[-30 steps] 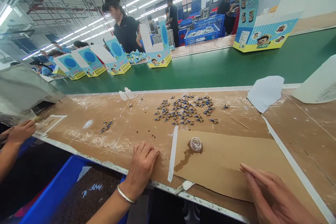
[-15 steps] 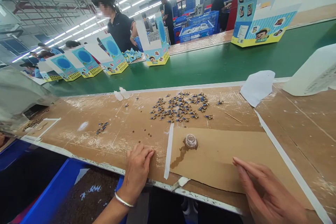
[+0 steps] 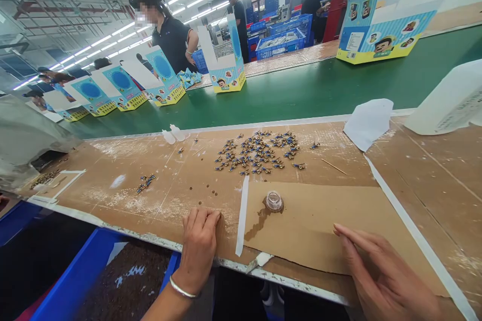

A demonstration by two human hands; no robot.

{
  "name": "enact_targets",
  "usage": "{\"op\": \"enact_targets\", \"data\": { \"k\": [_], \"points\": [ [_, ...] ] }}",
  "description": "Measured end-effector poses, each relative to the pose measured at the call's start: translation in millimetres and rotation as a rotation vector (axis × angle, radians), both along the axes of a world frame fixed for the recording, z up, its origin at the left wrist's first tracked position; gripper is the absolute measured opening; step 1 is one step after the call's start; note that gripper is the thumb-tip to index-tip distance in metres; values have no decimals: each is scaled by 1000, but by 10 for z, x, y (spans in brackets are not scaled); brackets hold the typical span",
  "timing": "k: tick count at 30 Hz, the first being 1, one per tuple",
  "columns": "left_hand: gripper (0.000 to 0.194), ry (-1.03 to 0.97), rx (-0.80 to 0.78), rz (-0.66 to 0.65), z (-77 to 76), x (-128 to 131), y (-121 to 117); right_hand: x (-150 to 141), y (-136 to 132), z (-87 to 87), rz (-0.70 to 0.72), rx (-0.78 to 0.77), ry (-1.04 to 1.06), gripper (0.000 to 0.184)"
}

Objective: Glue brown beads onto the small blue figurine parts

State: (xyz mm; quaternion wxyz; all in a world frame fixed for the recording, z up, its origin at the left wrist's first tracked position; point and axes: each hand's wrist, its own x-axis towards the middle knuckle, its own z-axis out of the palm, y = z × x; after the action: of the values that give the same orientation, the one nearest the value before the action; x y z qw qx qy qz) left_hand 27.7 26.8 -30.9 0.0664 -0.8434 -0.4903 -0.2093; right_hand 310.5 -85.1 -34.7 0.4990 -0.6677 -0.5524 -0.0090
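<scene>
My left hand, with a silver bangle at the wrist, rests on the brown cardboard-covered bench, fingers curled down and together; the fingertips are hidden, so I cannot see whether anything is in them. My right hand hovers at the lower right of a cardboard mat, thumb and fingers pressed together, nothing visible at the tips. On the mat sits a small clear round cup, a dark wet stain around and below it. Beyond lies a cluster of small blue-and-gold figure-like pieces. Several tiny brown bits are scattered nearer my left hand.
A thin wooden stick, white paper and small white bottles lie beyond. A large white jug stands right. Printed boxes line a green conveyor. Below left is a blue bin. A person stands opposite.
My left hand has turned slightly and its wrist has shifted a little right, fingers still on the bench. My right hand is practically unmoved. The view has tilted slightly.
</scene>
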Motion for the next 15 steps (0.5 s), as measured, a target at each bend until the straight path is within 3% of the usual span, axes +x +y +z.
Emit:
{"op": "enact_targets", "data": {
  "k": [7,15],
  "points": [
    [24,-38,-39,7,70,-10,-14,-25,-31,11,-23,-43,43,21],
    [18,-216,-91,109,355,-456,79,86,-10,-180,-18,-26,-10,25]
  ]
}}
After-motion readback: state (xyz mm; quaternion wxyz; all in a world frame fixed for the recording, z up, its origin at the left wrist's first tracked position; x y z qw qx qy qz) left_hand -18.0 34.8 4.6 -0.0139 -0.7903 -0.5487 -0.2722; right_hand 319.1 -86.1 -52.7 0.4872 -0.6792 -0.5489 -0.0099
